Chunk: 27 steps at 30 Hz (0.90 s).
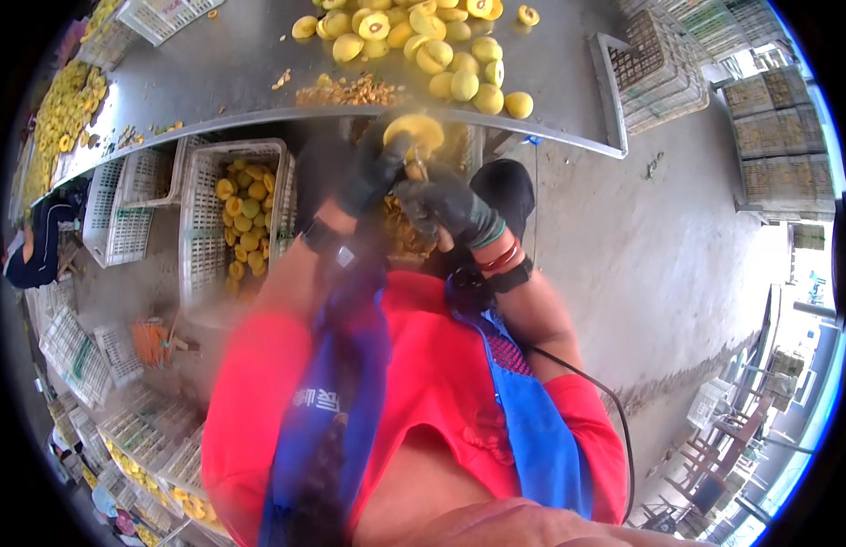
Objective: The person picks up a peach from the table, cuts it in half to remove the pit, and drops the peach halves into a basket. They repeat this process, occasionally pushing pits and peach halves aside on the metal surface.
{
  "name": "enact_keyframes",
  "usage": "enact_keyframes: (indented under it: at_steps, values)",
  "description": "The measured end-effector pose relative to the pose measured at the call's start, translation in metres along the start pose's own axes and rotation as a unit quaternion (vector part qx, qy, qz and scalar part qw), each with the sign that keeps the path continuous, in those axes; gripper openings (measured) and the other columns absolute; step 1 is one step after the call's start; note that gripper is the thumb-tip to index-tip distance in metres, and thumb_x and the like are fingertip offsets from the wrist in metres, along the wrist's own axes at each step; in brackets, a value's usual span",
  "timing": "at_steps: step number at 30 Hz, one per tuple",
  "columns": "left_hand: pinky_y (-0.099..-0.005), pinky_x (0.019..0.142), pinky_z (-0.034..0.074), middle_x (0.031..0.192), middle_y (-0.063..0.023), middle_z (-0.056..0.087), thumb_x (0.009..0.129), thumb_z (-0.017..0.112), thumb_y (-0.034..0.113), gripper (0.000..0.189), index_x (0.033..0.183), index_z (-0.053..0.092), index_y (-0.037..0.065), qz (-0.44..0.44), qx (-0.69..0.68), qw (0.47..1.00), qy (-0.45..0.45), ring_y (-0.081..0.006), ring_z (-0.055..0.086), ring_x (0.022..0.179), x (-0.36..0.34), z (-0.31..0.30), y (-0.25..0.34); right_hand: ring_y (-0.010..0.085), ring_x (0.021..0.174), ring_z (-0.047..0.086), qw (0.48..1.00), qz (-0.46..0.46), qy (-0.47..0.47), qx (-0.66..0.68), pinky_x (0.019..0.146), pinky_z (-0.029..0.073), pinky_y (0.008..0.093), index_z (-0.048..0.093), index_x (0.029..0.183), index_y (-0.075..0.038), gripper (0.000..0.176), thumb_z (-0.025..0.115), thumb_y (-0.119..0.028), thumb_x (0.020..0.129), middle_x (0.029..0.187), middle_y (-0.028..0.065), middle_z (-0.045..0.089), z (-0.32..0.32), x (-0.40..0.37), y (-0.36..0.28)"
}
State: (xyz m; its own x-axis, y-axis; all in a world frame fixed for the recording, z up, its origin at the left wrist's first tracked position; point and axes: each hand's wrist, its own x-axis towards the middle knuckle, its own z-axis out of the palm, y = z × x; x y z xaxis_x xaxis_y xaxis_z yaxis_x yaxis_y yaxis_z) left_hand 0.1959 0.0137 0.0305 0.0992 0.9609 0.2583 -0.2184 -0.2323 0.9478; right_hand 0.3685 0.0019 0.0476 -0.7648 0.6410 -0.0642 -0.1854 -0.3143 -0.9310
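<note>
In the head view, your gloved left hand (379, 178) has its fingers wrapped around a yellow fruit (421, 133), held right by the near edge of the tabletop (231, 87). Your gloved right hand (448, 208) has its fingers closed around a slim tool (445, 240), its handle poking out below your fist; you cannot tell whether its tip touches the fruit. Past that near edge lie brownish scraps (350, 91) and a fruit heap (432, 55); 1 white crate (197, 228) holding more fruit stands below the edge, to your left
</note>
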Motion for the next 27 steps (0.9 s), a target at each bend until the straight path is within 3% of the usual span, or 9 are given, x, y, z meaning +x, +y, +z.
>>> enact_keyframes:
  at_steps: [2, 4, 7, 9, 11, 13, 18, 22, 27]
  values:
    - [-0.0301, 0.088, 0.046, 0.116, -0.0084, 0.055, 0.096, 0.049, 0.032, 0.042, 0.127, 0.046, 0.004, 0.009, 0.057, 0.998, 0.03, -0.0173, 0.053, 0.102, -0.008, -0.003, 0.009, 0.0147, 0.076, 0.06, 0.973, -0.003, 0.061, 0.22, 0.063, 0.049, 0.0298, 0.056, 0.1, 0.001, 0.018, 0.056, -0.006, 0.084, 0.088, 0.007, 0.061, 0.011, -0.001, 0.021]
    - [-0.031, 0.089, 0.045, 0.114, -0.009, 0.056, 0.097, 0.045, 0.033, 0.041, 0.124, 0.049, 0.003, 0.078, 0.139, 0.984, 0.084, -0.0189, 0.054, 0.102, 0.001, -0.012, 0.013, 0.0155, 0.075, 0.061, 0.968, -0.165, 0.014, -0.188, 0.064, 0.05, 0.0301, 0.056, 0.104, 0.0, 0.023, 0.059, -0.012, 0.084, 0.089, 0.0067, 0.061, -0.001, 0.002, 0.042]
    - [-0.0339, 0.092, 0.043, 0.112, -0.0117, 0.059, 0.096, 0.047, 0.032, 0.038, 0.118, 0.053, 0.0, 0.105, 0.283, 0.931, 0.206, -0.0223, 0.055, 0.104, -0.003, -0.06, 0.02, 0.0173, 0.073, 0.061, 0.768, -0.346, 0.055, -0.536, 0.063, 0.049, 0.0302, 0.058, 0.1, 0.0, 0.03, 0.062, -0.025, 0.084, 0.086, 0.0092, 0.062, 0.01, 0.0, 0.071]
    - [-0.04, 0.092, 0.043, 0.117, -0.0208, 0.057, 0.092, 0.054, 0.033, 0.04, 0.116, 0.053, 0.001, 0.055, 0.53, 0.815, 0.227, -0.0355, 0.054, 0.108, -0.009, -0.114, 0.024, 0.0225, 0.074, 0.06, 0.725, -0.215, 0.108, -0.645, 0.064, 0.049, 0.0324, 0.06, 0.092, -0.001, 0.027, 0.06, -0.026, 0.084, 0.085, 0.0117, 0.061, -0.01, 0.006, 0.099]
    - [-0.0429, 0.095, 0.04, 0.12, -0.0203, 0.055, 0.088, 0.059, 0.031, 0.041, 0.116, 0.053, 0.003, 0.027, 0.62, 0.746, 0.24, -0.0385, 0.05, 0.112, -0.008, -0.132, 0.041, 0.0311, 0.083, 0.059, 0.758, -0.023, 0.014, -0.652, 0.072, 0.049, 0.0371, 0.06, 0.085, -0.002, 0.021, 0.059, -0.023, 0.081, 0.088, 0.0145, 0.06, 0.003, -0.004, 0.056]
    - [-0.0437, 0.097, 0.038, 0.121, -0.0188, 0.054, 0.085, 0.062, 0.029, 0.042, 0.116, 0.052, 0.003, 0.037, 0.737, 0.634, 0.234, -0.0372, 0.049, 0.114, -0.008, -0.145, 0.045, 0.0325, 0.08, 0.059, 0.765, -0.005, 0.028, -0.644, 0.07, 0.048, 0.0387, 0.06, 0.087, -0.002, 0.02, 0.059, -0.022, 0.082, 0.086, 0.0155, 0.06, 0.0, -0.001, 0.057]
    - [-0.044, 0.096, 0.04, 0.119, -0.0168, 0.055, 0.08, 0.064, 0.022, 0.044, 0.119, 0.052, 0.006, 0.194, 0.564, 0.795, 0.112, -0.0355, 0.051, 0.111, 0.073, -0.096, 0.002, 0.0354, 0.074, 0.059, 0.805, 0.017, 0.072, -0.589, 0.066, 0.048, 0.042, 0.06, 0.091, -0.002, 0.021, 0.058, -0.021, 0.082, 0.083, 0.0176, 0.06, -0.003, 0.002, 0.071]
    - [-0.0434, 0.097, 0.04, 0.124, -0.0156, 0.053, 0.079, 0.06, 0.02, 0.046, 0.124, 0.05, 0.011, -0.024, 0.558, 0.828, -0.053, -0.0348, 0.051, 0.113, 0.145, -0.016, -0.015, 0.0362, 0.073, 0.059, 0.885, -0.035, 0.126, -0.447, 0.065, 0.048, 0.0419, 0.06, 0.092, -0.001, 0.021, 0.057, -0.021, 0.085, 0.084, 0.0178, 0.061, -0.005, -0.007, 0.076]
    - [-0.045, 0.092, 0.043, 0.135, -0.0133, 0.045, 0.081, 0.055, 0.022, 0.049, 0.129, 0.048, 0.017, 0.143, 0.733, 0.639, -0.183, -0.0343, 0.051, 0.115, 0.193, -0.015, -0.117, 0.0345, 0.074, 0.059, 0.848, 0.106, 0.134, -0.502, 0.064, 0.048, 0.0394, 0.059, 0.093, -0.003, 0.019, 0.057, -0.02, 0.087, 0.085, 0.0174, 0.061, -0.011, -0.003, 0.075]
